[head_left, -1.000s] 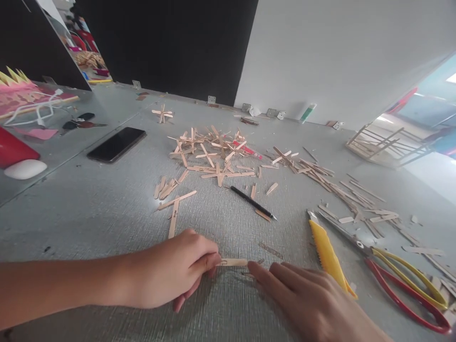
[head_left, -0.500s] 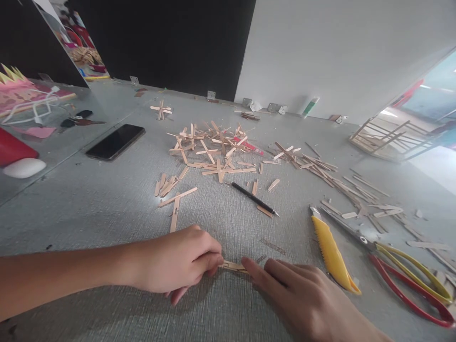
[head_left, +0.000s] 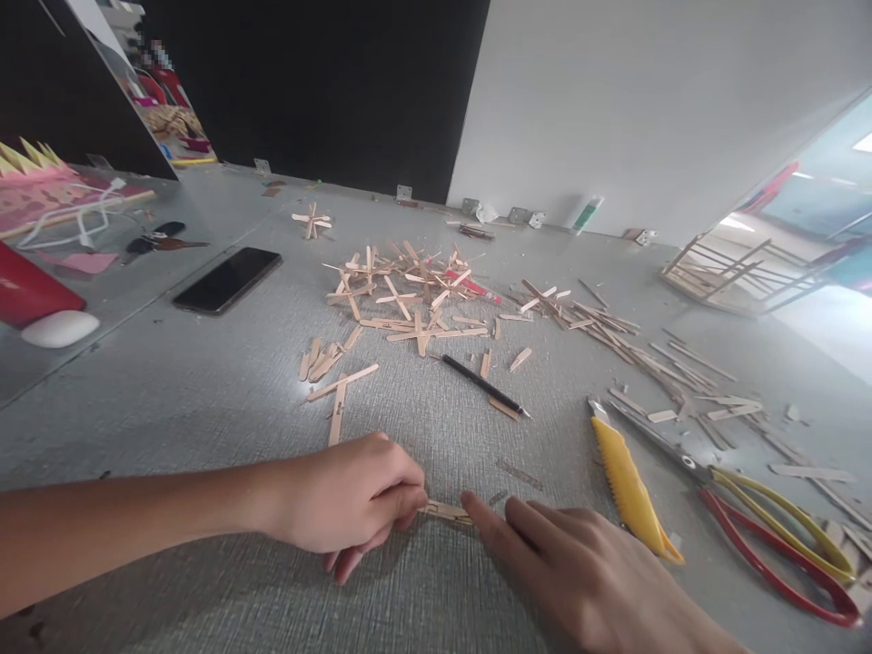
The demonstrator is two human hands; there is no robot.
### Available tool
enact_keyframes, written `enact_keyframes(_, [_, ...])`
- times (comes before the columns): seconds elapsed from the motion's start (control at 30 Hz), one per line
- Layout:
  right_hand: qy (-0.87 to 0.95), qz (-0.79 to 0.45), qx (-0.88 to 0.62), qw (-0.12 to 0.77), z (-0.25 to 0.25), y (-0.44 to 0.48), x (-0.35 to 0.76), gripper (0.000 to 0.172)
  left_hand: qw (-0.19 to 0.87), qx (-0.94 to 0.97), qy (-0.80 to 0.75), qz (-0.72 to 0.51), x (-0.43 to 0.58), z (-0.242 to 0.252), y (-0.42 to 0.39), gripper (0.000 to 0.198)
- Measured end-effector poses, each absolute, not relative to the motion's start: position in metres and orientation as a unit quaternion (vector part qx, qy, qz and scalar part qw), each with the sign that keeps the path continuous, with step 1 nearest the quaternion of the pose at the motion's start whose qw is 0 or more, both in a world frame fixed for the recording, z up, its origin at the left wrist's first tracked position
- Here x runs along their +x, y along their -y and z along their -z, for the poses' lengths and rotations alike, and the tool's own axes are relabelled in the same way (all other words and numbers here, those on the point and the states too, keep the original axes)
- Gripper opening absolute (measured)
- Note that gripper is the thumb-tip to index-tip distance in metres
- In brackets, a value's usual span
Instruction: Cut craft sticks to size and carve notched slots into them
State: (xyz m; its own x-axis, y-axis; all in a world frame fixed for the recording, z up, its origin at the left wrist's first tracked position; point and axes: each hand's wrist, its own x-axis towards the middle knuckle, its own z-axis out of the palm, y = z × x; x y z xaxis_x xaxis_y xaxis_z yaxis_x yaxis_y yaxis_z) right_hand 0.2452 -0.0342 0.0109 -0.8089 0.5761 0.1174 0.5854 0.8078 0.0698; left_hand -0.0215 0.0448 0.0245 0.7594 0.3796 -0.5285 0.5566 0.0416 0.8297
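Between my hands a wooden craft stick [head_left: 444,511] lies low over the grey table, with small cut marks along it. My left hand [head_left: 354,498] pinches its left end between thumb and fingertips. On its right end rest the fingers of my right hand [head_left: 559,554]; the index finger is stretched along it, and the thumb is hidden beneath the hand. Just beyond my left hand, two joined craft sticks [head_left: 339,404] form a T shape. A black pen-like tool [head_left: 482,385] lies ahead of my hands.
A yellow utility knife [head_left: 630,486] and scissors [head_left: 769,527] with red and yellow handles lie at right. Craft sticks [head_left: 409,291], some crossed, are heaped in the middle. A phone [head_left: 228,280] lies at left, a white computer mouse [head_left: 60,329] nearer. A wooden frame [head_left: 732,272] stands far right.
Both hands keep the same hold on the craft stick. The view has shifted slightly, so the table items sit a little differently in the picture.
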Motion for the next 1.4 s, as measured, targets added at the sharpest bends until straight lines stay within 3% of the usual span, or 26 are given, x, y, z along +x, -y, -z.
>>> enact_keyframes(0.3, [0.948, 0.09, -0.304, 0.02, -0.009, 0.035, 0.249, 0.042, 0.661, 0.671, -0.33, 0.063, -0.023, -0.018, -0.046, 0.032])
enact_keyframes(0.7, [0.939, 0.156, -0.302, 0.058, -0.012, 0.038, 0.237, 0.041, 0.641, 0.689, -0.332, 0.053, -0.023, -0.021, -0.043, 0.036])
enact_keyframes(1.4, [0.938, 0.127, -0.318, 0.054, -0.013, 0.041, 0.239, 0.041, 0.638, 0.688, -0.34, 0.059, -0.02, -0.025, -0.043, 0.03])
